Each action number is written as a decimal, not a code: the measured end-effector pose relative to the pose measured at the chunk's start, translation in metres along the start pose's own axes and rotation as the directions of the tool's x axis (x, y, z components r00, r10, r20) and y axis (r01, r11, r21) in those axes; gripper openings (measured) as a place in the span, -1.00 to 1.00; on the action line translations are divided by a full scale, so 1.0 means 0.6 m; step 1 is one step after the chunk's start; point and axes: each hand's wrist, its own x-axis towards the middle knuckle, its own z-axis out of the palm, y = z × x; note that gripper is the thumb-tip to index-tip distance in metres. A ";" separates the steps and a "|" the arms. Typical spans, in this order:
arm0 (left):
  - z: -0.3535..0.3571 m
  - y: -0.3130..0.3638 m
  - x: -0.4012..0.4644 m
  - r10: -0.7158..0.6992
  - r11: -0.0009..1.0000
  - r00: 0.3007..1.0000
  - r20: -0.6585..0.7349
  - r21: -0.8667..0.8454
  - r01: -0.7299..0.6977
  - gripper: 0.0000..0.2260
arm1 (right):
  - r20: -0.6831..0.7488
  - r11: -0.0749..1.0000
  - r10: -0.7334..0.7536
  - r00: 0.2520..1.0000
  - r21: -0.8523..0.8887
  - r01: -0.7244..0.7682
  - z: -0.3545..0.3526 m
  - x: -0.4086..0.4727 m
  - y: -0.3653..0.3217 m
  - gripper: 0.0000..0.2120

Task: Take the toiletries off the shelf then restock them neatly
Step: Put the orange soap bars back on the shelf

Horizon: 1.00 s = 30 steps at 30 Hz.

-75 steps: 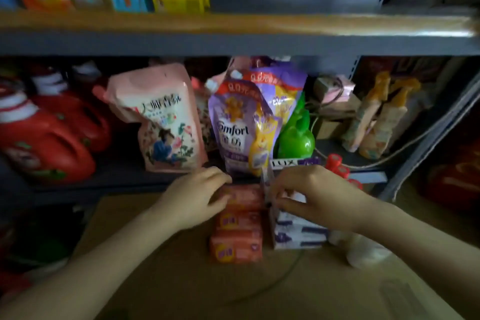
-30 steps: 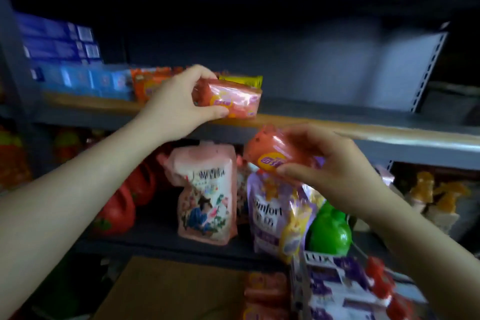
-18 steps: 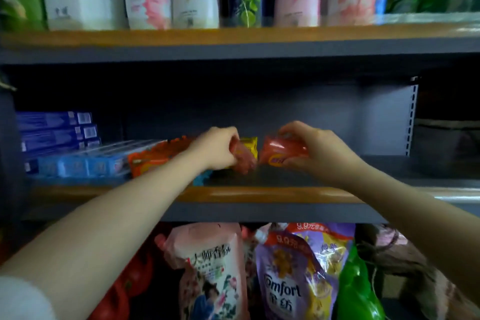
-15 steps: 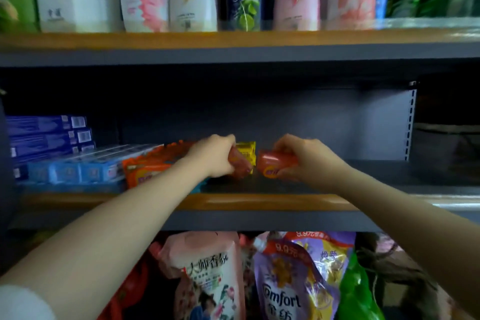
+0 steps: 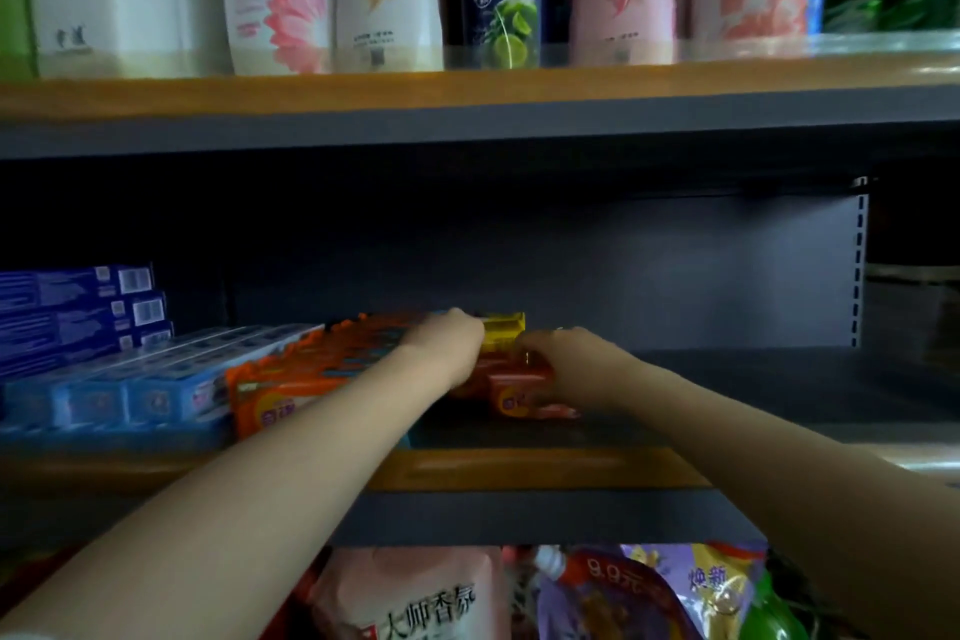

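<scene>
Soap packs (image 5: 522,392) sit on the middle shelf (image 5: 519,470), both hands gripping them.

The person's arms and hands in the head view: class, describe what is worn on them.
Both forearms are bare up to the frame's edge. The left hand wears nothing visible. The right hand shows a small pale glint on one finger, perhaps a ring, too small to tell. A sliver of pale sleeve shows at the bottom left corner.

Both arms reach forward; the left hand (image 5: 451,347) and right hand (image 5: 566,363) have curled fingers, close together.
</scene>
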 end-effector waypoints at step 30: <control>0.098 0.058 -0.340 0.424 0.716 0.749 -0.509 -0.318 -0.622 -0.81 | -0.345 0.872 -0.456 0.820 -0.356 0.335 0.077 -0.328 -0.042 -0.77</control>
